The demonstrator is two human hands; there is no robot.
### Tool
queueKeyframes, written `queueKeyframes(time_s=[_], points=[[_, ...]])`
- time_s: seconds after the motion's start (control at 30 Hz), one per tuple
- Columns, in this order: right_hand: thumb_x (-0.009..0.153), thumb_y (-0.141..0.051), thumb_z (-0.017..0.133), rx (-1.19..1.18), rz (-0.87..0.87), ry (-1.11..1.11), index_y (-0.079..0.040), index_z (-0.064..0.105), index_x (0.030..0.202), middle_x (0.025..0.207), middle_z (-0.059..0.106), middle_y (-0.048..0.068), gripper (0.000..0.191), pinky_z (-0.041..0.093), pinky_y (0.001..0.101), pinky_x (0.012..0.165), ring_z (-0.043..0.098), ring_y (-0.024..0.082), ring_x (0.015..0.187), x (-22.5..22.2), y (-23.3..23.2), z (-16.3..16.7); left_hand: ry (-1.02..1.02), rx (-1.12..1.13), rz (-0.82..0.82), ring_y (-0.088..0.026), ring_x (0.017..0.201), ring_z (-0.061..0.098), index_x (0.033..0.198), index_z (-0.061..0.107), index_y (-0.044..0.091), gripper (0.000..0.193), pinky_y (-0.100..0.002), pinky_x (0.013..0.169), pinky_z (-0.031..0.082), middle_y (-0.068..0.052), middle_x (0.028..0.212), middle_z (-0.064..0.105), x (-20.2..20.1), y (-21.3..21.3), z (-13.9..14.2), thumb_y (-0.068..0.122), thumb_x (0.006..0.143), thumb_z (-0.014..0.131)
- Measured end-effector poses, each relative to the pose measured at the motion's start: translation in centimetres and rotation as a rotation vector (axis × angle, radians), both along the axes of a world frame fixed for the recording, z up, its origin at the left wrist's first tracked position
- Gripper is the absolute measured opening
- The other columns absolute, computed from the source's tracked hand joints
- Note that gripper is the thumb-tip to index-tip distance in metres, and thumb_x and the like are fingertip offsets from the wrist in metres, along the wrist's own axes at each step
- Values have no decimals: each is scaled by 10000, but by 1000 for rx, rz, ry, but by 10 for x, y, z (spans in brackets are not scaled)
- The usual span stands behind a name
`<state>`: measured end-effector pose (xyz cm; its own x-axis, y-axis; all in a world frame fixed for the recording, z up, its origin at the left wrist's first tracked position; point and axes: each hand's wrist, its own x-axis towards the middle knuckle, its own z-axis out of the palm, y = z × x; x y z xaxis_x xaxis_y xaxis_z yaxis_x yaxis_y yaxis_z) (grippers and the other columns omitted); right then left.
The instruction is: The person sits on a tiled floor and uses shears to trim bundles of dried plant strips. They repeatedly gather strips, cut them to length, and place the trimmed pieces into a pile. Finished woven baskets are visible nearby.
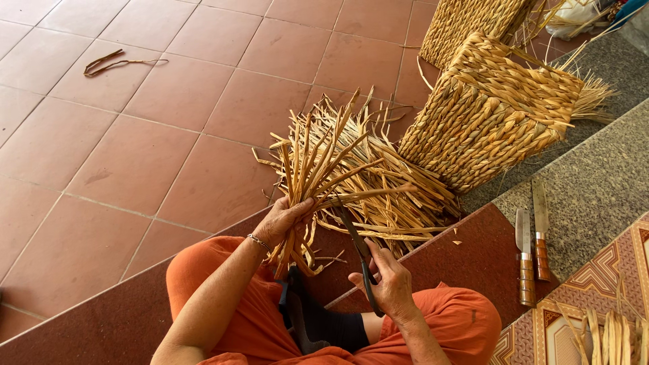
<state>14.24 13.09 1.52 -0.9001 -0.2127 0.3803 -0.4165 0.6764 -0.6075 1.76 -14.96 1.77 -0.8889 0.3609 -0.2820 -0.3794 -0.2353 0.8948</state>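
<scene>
— So, what lies around the hands?
— Terracotta floor tiles [135, 162], a loose pile of dry straw strips [399, 203] at centre, two woven straw baskets [493, 111] at upper right, two wooden-handled knives [531, 250] on the grey stone step at right.
— And the hands?
— The left hand [282, 220] is clamped round a fanned bundle of stiff tan reed strips [314, 162]. The right hand [385, 280] grips black scissors [358, 250], blades pointing up into the bundle's base.

Orange trousers [230, 297] over the knees, bare forearms, and a thin beaded bracelet [258, 242] on the left wrist.
</scene>
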Motion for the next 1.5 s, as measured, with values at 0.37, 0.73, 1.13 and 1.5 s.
queueKeyframes(time_s=[0.37,0.73,1.13,1.5], points=[[848,-572,721,-11,56,15,11,612,1373,660,528,5,793,486,292,469,557,116,540,-4,-10,9,-42,17,-26,-54,521,492,992,667,36,261,-220,466,423,19,656,567,1,3,3,297,994,677],[1018,-535,594,-116,99,-7,50,569,1365,686,587,-30,680,511,254,459,595,74,542,-11,-16,-4,-111,9,0,-60,524,500,1025,673,42,284,-214,471,451,-6,702,611,1,3,4,325,1011,645],[1062,-564,518,-537,168,-309,10,580,1391,701,465,-69,665,388,202,495,444,26,577,-16,-2,-29,-64,70,3,-66,563,487,1154,576,88,213,-207,444,410,1,766,556,4,6,7,245,1017,622],[961,-667,426,-728,168,-557,-26,560,1445,717,543,-38,815,406,198,443,474,34,514,-17,0,-15,57,-51,-46,-54,501,491,1081,632,62,182,-211,427,423,10,686,587,5,5,4,221,998,662]])
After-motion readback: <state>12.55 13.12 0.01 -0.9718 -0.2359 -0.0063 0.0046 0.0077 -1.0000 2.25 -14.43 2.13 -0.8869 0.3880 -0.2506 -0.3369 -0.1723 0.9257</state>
